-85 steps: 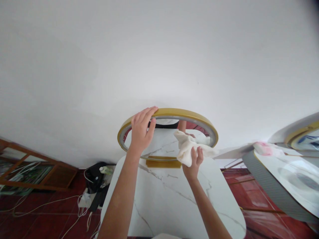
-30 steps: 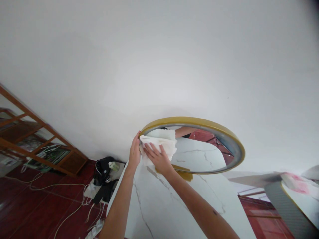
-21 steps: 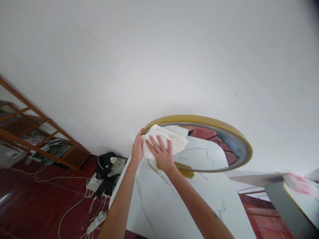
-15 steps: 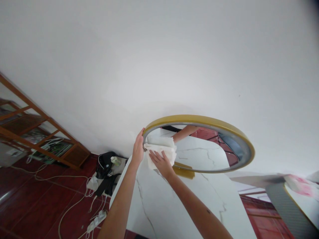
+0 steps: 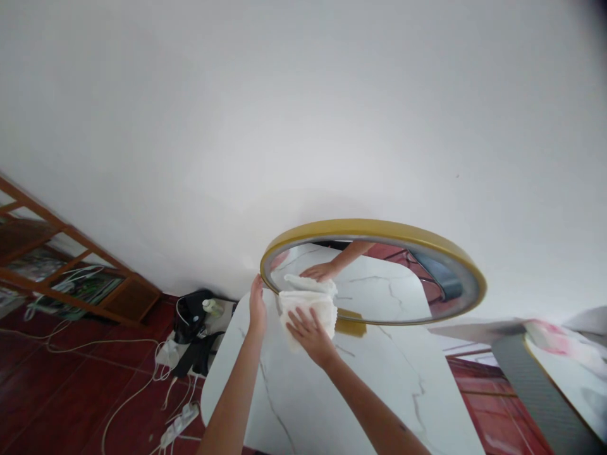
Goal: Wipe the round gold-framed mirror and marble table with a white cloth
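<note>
**Cloth down at the mirror's lower edge, left hand lower on the rim**

My left hand (image 5: 257, 306) has slid down the mirror (image 5: 379, 287) to its lower left edge, leaving the rim above it uncovered. The cloth (image 5: 310, 304) has moved lower too, now against the bottom of the frame (image 5: 379, 227), so more glass shows. My right hand (image 5: 310, 335) lies on the cloth with its fingers spread, pressing rather than clenching, I judge. My left fingertips touch the rim, but I can't tell whether they grip it or merely steady it.

The mirror stands on its gold base (image 5: 351, 327) at the back of the marbled table (image 5: 403, 360), near the wall (image 5: 237, 126). The cloth and my right hand block my view of the lower left edge, and the wall leaves little room behind.

Off to the left, a wooden shelf (image 5: 137, 303) stands by the wall; a black bag (image 5: 190, 313), a bottle (image 5: 212, 308) and a power strip (image 5: 180, 424) sit beside the table, with loose cables around. To the right, pink and white fabric (image 5: 554, 338) lies on a second table (image 5: 569, 379).
</note>
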The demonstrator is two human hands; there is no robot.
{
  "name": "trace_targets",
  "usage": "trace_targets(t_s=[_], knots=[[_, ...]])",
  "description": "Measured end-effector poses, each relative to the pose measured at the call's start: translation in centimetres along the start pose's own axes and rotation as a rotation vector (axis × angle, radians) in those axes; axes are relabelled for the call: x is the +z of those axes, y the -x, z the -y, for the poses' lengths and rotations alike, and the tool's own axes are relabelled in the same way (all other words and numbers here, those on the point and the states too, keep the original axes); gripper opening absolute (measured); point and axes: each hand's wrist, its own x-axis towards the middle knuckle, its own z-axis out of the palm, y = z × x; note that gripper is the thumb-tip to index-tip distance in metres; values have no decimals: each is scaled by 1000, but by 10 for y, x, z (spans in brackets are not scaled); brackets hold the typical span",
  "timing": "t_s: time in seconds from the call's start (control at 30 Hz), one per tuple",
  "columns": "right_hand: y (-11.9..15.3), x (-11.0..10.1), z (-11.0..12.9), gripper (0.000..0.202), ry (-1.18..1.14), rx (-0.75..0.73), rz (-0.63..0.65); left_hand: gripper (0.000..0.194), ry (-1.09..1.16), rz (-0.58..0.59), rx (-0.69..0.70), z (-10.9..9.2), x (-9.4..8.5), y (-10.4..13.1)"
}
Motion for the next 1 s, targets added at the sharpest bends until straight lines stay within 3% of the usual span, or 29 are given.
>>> trace_targets(t_s=[0.13, 0.23, 0.37, 0.5, 0.6, 0.67, 0.8, 0.9, 1.0], knots=[[-28, 4, 3, 35, -38, -14, 22, 25, 5, 41, -283, 53, -5, 4], [-27, 23, -3, 30, -56, 7, 76, 26, 10, 78, -377, 65, -4, 3], [13, 38, -17, 30, -47, 88, 131, 28, 23, 100, -447, 62, -6, -7], [71, 27, -32, 39, -25, 214, 170, 31, 33, 106, -480, 60, -8, -8], [93, 17, -38, 44, -23, 274, 187, 36, 45, 112, -463, 64, -6, -1], [90, 17, -37, 44, -36, 270, 190, 40, 49, 111, -448, 66, -3, 3], [56, 29, -26, 41, -82, 215, 174, 44, 47, 102, -457, 72, 0, 5], [34, 38, -18, 38, -116, 184, 148, 38, 37, 79, -530, 78, 3, 6], [36, 40, -20, 36, -132, 186, 129, 33, 39, 60, -630, 89, 7, 11]])
